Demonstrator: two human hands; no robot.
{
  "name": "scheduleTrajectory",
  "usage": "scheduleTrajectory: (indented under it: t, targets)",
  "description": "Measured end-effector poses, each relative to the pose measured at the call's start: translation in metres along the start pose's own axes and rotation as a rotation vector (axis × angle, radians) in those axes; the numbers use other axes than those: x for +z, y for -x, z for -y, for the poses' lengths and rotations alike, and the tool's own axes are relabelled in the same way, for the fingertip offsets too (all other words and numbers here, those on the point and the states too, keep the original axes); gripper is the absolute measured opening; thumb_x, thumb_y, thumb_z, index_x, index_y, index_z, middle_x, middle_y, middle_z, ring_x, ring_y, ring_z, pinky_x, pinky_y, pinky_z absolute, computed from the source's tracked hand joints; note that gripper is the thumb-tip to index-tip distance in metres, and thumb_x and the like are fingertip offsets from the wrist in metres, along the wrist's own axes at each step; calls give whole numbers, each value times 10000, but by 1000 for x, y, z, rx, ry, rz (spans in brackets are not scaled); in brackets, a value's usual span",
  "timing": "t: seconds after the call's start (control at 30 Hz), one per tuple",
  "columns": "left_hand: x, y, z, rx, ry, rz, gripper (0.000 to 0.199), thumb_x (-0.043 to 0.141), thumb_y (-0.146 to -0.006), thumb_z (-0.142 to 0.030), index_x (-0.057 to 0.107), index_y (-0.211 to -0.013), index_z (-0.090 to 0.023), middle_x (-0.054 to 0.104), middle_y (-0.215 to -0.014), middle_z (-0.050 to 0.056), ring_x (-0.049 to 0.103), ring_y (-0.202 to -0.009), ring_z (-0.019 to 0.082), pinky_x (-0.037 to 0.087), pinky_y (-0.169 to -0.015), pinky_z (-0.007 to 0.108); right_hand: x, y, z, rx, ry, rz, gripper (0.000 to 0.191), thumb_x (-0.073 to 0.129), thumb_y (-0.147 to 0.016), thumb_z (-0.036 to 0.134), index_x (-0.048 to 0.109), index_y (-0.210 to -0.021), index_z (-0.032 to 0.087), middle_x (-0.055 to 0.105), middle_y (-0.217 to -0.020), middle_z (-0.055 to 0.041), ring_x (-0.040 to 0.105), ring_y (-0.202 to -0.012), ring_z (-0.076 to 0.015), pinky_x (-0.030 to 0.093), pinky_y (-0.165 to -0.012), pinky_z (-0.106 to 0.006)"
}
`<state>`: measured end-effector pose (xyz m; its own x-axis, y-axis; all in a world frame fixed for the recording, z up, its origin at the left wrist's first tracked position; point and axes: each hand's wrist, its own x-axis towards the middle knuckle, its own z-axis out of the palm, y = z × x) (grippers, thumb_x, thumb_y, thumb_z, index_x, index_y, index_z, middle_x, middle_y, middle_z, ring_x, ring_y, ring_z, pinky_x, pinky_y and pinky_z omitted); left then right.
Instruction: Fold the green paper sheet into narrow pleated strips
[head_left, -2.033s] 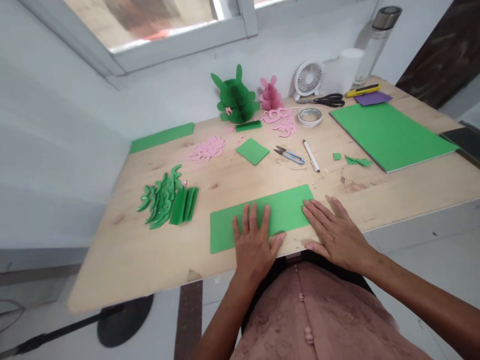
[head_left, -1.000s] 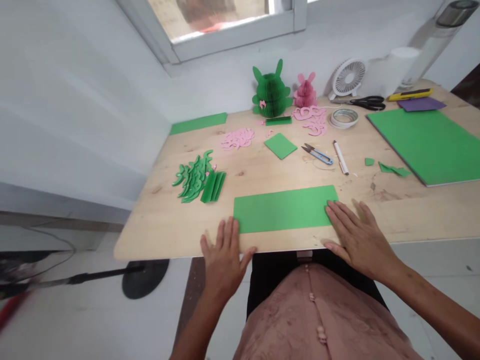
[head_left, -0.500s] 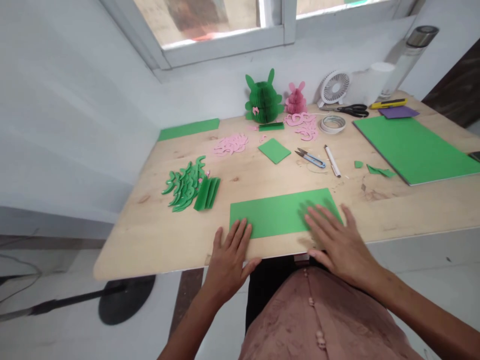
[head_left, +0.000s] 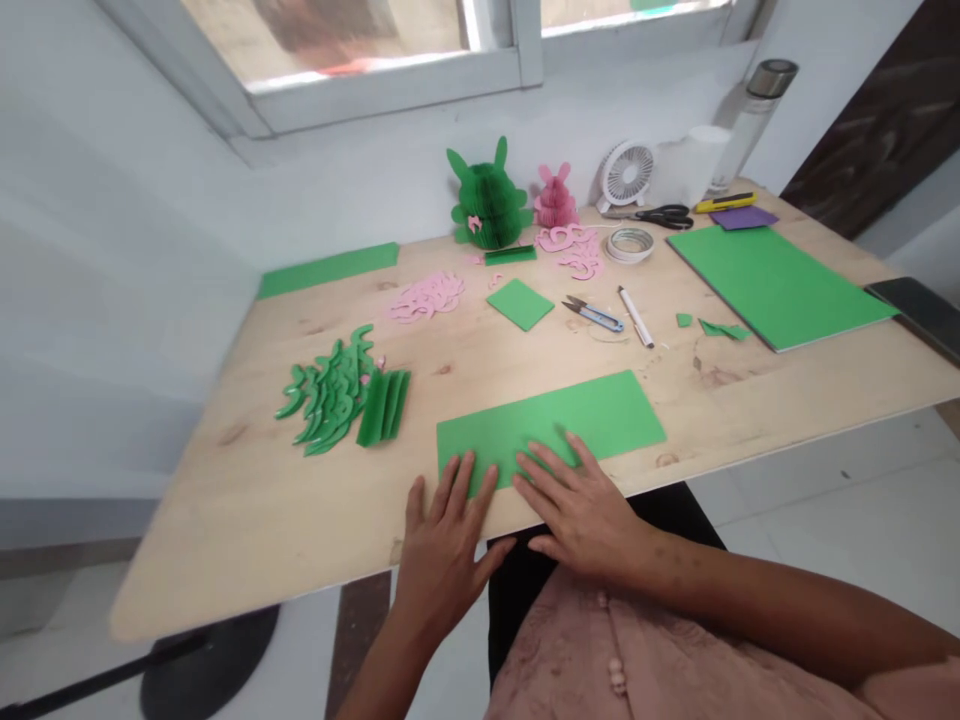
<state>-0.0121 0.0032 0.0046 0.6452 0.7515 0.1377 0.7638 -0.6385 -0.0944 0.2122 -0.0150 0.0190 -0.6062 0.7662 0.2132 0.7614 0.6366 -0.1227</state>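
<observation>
A long green strip of paper (head_left: 600,410) lies flat near the front edge of the wooden table. My left hand (head_left: 446,525) rests with fingers spread on its lower left corner. Over the strip's middle lower edge, my right hand (head_left: 574,500) lies open, palm down, fingers apart. To the left are a pleated green paper piece (head_left: 385,408) and a heap of curved green paper cutouts (head_left: 330,395). Beyond the strip sit a green paper square (head_left: 520,304), blue thread snips (head_left: 594,314) and a white pen (head_left: 636,317).
Along the wall stand a green honeycomb paper figure (head_left: 491,205), a smaller pink one (head_left: 556,198), a white fan (head_left: 628,175) and a bottle (head_left: 754,125). Pink cutouts (head_left: 427,297), tape rolls (head_left: 630,245), black scissors (head_left: 664,216), a yellow cutter (head_left: 725,203) and green sheets (head_left: 780,285) lie about.
My right hand has moved left along the strip, from its right end to the middle, close to my left hand. My left hand stays at the strip's left end. The view has shifted.
</observation>
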Motion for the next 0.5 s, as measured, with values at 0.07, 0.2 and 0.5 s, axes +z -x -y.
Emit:
scheduleTrajectory:
  t: [0.07, 0.2, 0.5]
  targets:
    - [0, 0, 0, 4, -1, -2, 691, 501, -849, -500, 352, -1437, -169, 334, -1488, 176, 273, -1382, 346, 162, -1086, 589, -4, 12, -7, 28, 24, 1, 629, 521, -877, 494, 437, -1368, 108, 400, -1459, -147, 233, -1391, -321, 57, -1122, -617]
    - [0, -1, 0, 4, -9, 9, 698, 504, -850, -489, 335, -1445, -164, 338, -1486, 177, 269, -1384, 347, 158, -1089, 587, -14, 37, -22, 81, 84, -12, 618, 517, -880, 496, 441, -1369, 126, 391, -1465, -140, 218, -1398, -314, 37, -1126, -599]
    - [-1, -2, -1, -2, -19, 16, 669, 475, -871, -470, 325, -1450, -170, 339, -1487, 173, 260, -1392, 334, 151, -1103, 569, -34, 104, -61, 302, 178, -46, 600, 479, -905, 482, 382, -1413, 178, 393, -1465, -125, 261, -1386, -321, 111, -1107, -615]
